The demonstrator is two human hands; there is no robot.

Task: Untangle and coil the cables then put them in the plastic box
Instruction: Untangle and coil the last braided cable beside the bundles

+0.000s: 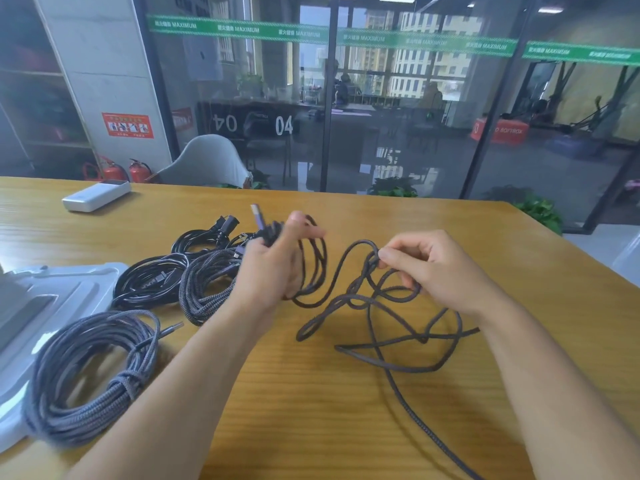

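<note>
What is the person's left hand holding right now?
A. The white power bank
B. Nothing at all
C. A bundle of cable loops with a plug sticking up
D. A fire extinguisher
C. The left hand grips several gathered loops of the dark braided cable, with its plug end pointing up above the fingers; the white power bank lies untouched on the table.
</note>
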